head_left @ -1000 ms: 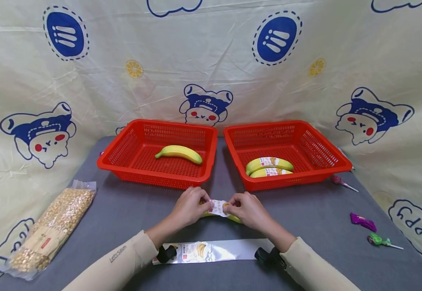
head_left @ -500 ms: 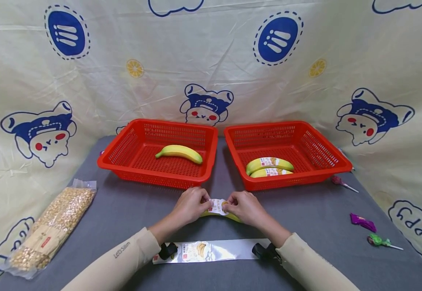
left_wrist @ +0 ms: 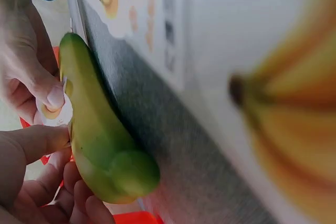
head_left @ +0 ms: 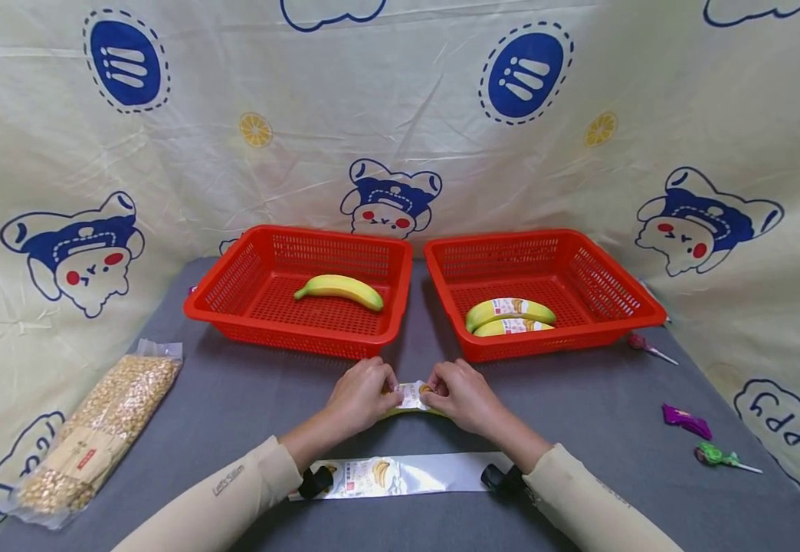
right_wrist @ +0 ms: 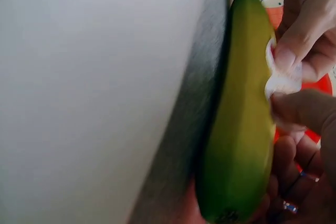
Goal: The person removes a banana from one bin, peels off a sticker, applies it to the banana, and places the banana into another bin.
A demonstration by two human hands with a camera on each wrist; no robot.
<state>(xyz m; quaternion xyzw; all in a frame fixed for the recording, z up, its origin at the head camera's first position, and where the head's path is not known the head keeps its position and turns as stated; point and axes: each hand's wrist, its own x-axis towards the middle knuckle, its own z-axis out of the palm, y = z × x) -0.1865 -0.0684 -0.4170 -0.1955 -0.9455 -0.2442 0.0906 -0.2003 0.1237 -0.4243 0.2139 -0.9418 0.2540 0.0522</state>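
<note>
red baskets [head_left: 303, 340] sit at the back, probably out of the way. sticker strip [head_left: 434, 475] lies up front, likely for handy peeling. left hand [head_left: 361, 395] and right hand [head_left: 467, 395] meet at the banana [right_wrist: 239, 103], between baskets and strip, each pinching one end of the label [head_left: 411, 396], i guess to keep it flat.

Bright enough here in the head view, glare on the strip [head_left: 407, 480], lower centre (both wrist views look dimmer).
</note>
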